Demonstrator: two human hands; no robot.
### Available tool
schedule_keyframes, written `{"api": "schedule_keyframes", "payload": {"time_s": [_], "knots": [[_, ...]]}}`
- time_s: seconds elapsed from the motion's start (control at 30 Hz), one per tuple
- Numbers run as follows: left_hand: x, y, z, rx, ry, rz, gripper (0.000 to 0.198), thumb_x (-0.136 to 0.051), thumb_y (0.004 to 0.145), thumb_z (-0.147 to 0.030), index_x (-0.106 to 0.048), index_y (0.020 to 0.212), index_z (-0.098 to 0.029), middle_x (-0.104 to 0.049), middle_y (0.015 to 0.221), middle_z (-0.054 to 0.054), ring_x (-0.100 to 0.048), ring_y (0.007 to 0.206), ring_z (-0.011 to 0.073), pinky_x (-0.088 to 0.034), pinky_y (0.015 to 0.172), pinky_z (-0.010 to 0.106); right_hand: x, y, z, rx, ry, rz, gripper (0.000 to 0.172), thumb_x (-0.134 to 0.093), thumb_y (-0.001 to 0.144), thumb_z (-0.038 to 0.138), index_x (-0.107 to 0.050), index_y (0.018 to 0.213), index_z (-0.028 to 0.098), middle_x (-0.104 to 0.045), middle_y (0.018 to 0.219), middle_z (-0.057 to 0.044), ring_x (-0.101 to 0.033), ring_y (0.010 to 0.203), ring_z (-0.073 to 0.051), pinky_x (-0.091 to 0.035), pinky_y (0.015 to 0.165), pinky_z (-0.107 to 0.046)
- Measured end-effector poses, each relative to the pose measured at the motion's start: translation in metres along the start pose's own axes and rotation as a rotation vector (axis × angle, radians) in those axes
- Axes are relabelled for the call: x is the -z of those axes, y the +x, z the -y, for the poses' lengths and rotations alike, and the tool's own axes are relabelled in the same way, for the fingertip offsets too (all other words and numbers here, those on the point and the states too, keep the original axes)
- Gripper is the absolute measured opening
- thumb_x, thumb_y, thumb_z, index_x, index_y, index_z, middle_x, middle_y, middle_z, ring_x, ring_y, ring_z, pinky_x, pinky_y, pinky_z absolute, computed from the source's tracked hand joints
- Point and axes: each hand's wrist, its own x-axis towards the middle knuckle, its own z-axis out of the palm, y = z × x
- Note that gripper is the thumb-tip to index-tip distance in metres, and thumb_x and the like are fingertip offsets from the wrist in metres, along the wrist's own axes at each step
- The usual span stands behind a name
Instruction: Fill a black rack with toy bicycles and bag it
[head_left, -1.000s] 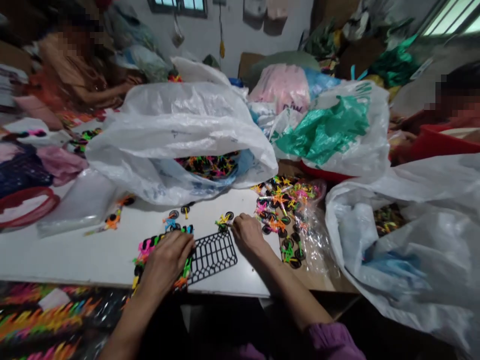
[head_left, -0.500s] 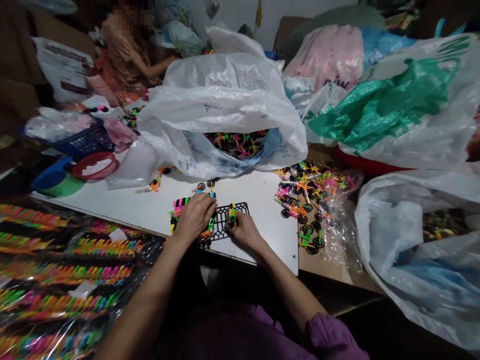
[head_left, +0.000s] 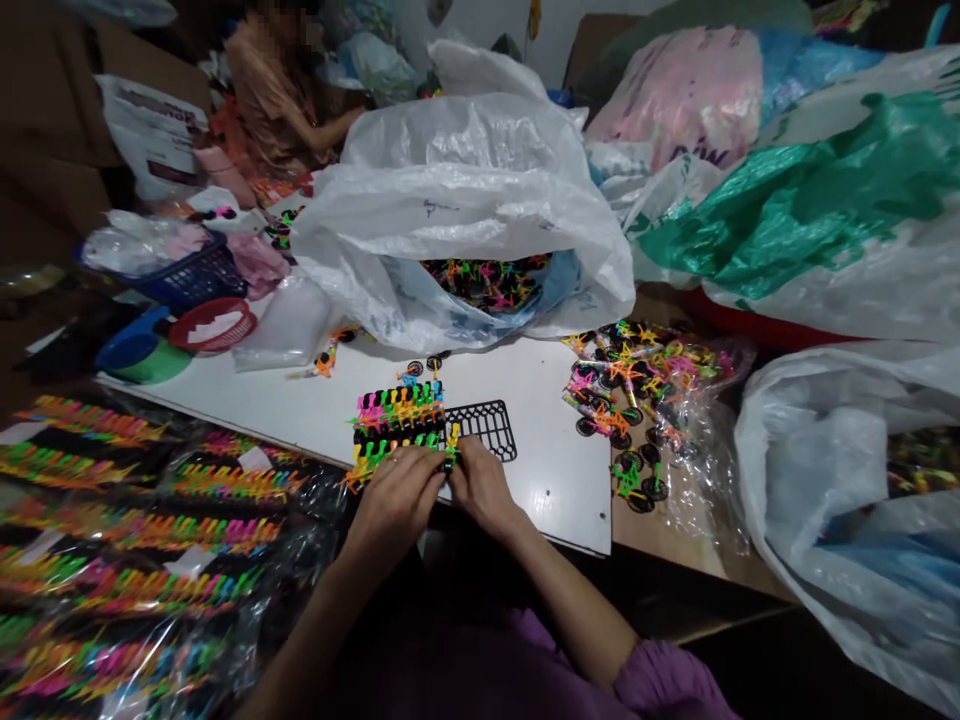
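A black plastic grid rack (head_left: 491, 425) lies on the white board, its left part filled with rows of small colourful toy bicycles (head_left: 397, 405) with black wheels. At the near edge of the rack my hands meet over one yellow and green toy bicycle (head_left: 453, 440). My right hand (head_left: 484, 488) pinches it from the right, its fingers closed. From the left, my left hand (head_left: 397, 505) has its fingers bent and pressed together, fingertips at the lower part of that toy bicycle. The fingers partly hide the toy and the lower row.
A large white sack (head_left: 465, 200) of toy pieces stands behind the white board (head_left: 551, 490). Loose toy bicycles (head_left: 615, 380) lie to the right, near another open sack (head_left: 810, 450). Bagged rows (head_left: 150, 520) are at lower left, baskets (head_left: 214, 325) at far left. Another person (head_left: 281, 90) sits behind.
My left hand has moved off the upper rows towards me, uncovering them. My right hand has brought the toy bicycle left and nearer, to the rack's near edge. The view has shifted slightly.
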Motion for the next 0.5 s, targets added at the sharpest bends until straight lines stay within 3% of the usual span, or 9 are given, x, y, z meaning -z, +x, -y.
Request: {"api": "schedule_keyframes", "payload": {"time_s": [0.17,0.27,0.5], "knots": [[-0.012,-0.001,-0.003,0.072,-0.043,-0.079,0.015,-0.051,0.084,-0.025,-0.056,0.096,-0.017,-0.065,0.089,0.004,-0.059,0.088,0.0167,-0.044,0.083,0.030,0.010,0.000,-0.006,0.078,-0.021,0.047,0.009,-0.039,0.080,0.013,-0.044,0.083,0.019,-0.048,0.080,-0.003,-0.046,0.072,-0.016,-0.038,0.063,-0.025],[-0.012,0.002,-0.004,0.149,-0.027,-0.127,0.024,-0.052,0.084,-0.031,-0.056,0.101,-0.015,-0.066,0.091,0.005,-0.060,0.087,0.0171,-0.045,0.080,0.029,0.009,-0.003,-0.010,0.110,-0.009,0.046,0.009,-0.039,0.080,0.013,-0.044,0.083,0.020,-0.048,0.081,-0.003,-0.046,0.072,-0.016,-0.038,0.064,-0.026],[-0.015,0.008,-0.011,0.060,0.104,0.022,0.023,-0.040,0.090,-0.027,-0.062,0.092,-0.020,-0.066,0.086,0.003,-0.059,0.083,0.0184,-0.045,0.077,0.033,0.009,0.003,-0.010,0.124,-0.124,0.154,0.009,-0.038,0.080,0.014,-0.045,0.084,0.019,-0.048,0.079,-0.004,-0.045,0.071,-0.017,-0.037,0.062,-0.026]]}}
